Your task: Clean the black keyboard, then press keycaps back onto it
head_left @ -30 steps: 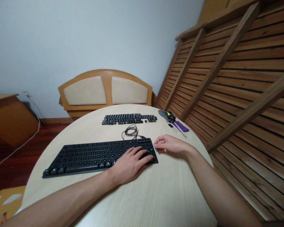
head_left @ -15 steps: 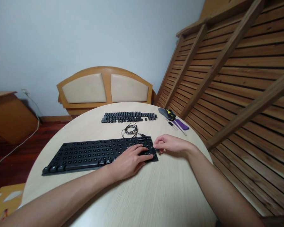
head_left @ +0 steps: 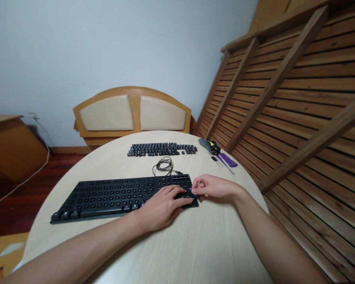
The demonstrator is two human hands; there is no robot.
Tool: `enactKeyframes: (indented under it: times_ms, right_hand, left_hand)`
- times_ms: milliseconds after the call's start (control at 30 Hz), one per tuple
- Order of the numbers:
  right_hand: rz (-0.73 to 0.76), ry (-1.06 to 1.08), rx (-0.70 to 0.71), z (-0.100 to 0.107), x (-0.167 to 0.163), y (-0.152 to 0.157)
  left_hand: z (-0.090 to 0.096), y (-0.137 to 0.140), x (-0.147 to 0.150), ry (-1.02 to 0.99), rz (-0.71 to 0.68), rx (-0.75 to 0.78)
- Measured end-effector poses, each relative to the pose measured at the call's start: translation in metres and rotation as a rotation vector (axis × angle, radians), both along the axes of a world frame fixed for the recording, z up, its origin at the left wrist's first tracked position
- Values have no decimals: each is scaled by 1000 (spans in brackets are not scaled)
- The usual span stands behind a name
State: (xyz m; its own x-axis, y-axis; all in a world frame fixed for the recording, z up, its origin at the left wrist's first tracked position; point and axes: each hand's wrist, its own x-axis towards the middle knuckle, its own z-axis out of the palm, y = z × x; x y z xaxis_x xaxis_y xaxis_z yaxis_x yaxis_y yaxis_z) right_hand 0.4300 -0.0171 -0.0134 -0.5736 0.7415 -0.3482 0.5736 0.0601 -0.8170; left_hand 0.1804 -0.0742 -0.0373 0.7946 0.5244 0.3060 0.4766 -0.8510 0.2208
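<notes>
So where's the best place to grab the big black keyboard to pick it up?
Probably hold the keyboard by its two short ends, coming in from left and right. It's long and lies flat, so gripping both ends should keep it level. Small sockets cover most of its top, and the coiled cable lies by the far edge, so avoid those.

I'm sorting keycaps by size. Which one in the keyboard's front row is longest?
The wide black bar on the keyboard, left of the left hand: it spans several key positions, while neighbouring keycaps are short.
</notes>
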Motion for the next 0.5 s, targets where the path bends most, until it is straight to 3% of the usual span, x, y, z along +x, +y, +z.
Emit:
enactKeyframes:
  times_ms: [500]
  right_hand:
    - [38, -25, 57, 2, -4, -3]
  left_hand:
    - [-4, 0, 1, -15, 17, 23]
